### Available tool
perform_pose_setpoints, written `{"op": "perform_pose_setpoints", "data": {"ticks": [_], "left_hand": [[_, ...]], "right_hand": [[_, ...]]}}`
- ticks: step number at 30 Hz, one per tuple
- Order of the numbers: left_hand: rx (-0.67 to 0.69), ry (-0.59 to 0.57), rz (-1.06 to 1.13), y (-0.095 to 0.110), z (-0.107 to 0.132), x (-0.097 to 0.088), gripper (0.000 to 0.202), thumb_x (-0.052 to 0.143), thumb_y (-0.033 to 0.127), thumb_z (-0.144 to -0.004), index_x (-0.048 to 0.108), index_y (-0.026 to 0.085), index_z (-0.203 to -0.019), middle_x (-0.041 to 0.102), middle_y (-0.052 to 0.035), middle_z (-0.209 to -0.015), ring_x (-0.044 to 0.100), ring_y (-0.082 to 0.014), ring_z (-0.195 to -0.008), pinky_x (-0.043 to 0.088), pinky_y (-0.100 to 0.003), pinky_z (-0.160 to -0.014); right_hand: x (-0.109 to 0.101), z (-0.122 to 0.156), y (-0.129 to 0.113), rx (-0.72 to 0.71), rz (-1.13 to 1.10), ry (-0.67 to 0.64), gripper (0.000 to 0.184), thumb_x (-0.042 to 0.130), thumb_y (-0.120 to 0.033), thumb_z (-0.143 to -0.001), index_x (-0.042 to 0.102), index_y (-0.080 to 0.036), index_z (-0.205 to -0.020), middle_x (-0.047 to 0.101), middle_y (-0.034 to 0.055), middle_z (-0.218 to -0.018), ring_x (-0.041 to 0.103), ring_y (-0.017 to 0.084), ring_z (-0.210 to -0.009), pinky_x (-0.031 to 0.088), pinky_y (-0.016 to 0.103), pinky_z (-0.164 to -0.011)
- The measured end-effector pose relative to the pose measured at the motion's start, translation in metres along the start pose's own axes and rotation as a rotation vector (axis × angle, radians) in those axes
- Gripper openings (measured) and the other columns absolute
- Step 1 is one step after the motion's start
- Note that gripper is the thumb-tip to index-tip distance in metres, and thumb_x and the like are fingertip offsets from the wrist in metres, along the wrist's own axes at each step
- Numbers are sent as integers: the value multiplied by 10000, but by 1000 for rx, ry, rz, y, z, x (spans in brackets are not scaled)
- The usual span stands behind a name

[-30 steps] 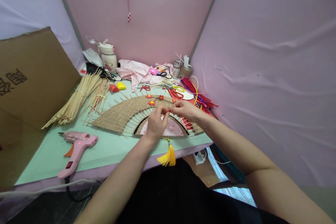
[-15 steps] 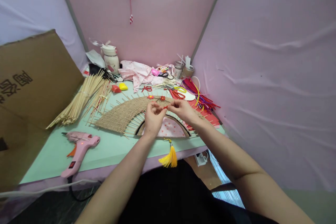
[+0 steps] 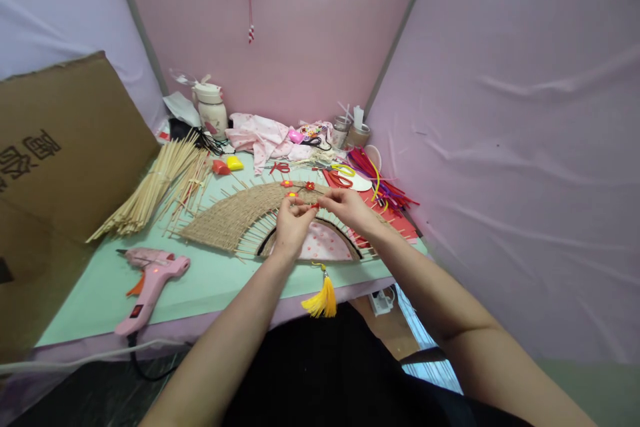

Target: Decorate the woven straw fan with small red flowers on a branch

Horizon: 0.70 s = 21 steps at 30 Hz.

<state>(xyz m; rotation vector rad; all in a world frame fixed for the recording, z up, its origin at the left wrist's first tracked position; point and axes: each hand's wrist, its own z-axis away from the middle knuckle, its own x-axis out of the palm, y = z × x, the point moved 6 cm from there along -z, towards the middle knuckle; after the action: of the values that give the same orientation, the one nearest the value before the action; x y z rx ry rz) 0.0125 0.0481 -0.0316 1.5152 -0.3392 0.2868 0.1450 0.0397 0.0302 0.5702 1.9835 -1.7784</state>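
My left hand (image 3: 292, 227) and my right hand (image 3: 350, 209) meet over the middle of a woven fan (image 3: 215, 223) with thin sticks fanning out of it. Both pinch a small red piece (image 3: 315, 205) between their fingertips, possibly soft clay; its exact shape is mostly hidden. Just beyond the fingers, small red flowers with yellow centres (image 3: 287, 183) lie on the woven band beside a dark stem line. Below the hands, a pink dotted cloth (image 3: 325, 242) with a black border fills the fan's inner part. A yellow tassel (image 3: 323, 297) hangs at its lower edge.
A pink glue gun (image 3: 150, 287) lies at left, its light on and its cord over the edge. Behind are bundled sticks (image 3: 150, 190), red and yellow packets (image 3: 227, 165), red-handled scissors (image 3: 341, 179), pipe cleaners (image 3: 385, 180) and a bottle (image 3: 211, 110). A cardboard sheet (image 3: 65, 167) stands left.
My fingers have shifted slightly on the red piece, and a red flower with a yellow centre behind my left fingers shows more. The rest looks the same apart from a slight camera shift.
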Motion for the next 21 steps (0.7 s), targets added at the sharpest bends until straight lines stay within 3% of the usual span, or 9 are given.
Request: {"op": "perform_pose_setpoints", "data": {"ticks": [8,11,15,18,21], "left_hand": [[277,18,-128,13,-1,-6,321,733,205,-671,528,202,-918,621,28,-753,605,-105,-703,455,-228,-705],[152,-13,-17,10,-8,-7,355,747,263,-683,576,190,-986,671,-2,-779,631,-121,-727,478,-249,-727],[-8,-12,88,5,-14,-10,291,781,351,-642,656,154,-815,687,-23,-754,626,-120,-689,491,-260,-711],[-49,-74,50,4,-14,-8,277,830,277,-557,682,142,-748,680,-15,-685,597,-113,-632,463,-232,-619],[-108,-12,125,0,-16,-13,256,823,170,-519,660,139,-714,662,-3,-635,578,-102,-587,430,-205,-549]], "right_hand": [[11,-4,-5,-23,60,64,207,538,-312,-768,536,-173,-615,489,-38,-580,426,106,-577,312,235,-551],[8,-5,-9,-65,81,66,225,524,-345,-808,534,-176,-659,503,-32,-617,436,111,-596,325,235,-569],[6,-5,-15,-121,237,25,208,509,-296,-845,554,-177,-681,542,-20,-631,465,121,-615,332,242,-595],[11,-7,-14,-143,300,-29,199,519,-269,-851,590,-170,-693,588,-7,-651,499,129,-642,348,245,-616],[18,-21,-11,-158,305,-104,251,493,-287,-880,627,-161,-708,621,2,-667,538,132,-648,369,240,-611]]}}
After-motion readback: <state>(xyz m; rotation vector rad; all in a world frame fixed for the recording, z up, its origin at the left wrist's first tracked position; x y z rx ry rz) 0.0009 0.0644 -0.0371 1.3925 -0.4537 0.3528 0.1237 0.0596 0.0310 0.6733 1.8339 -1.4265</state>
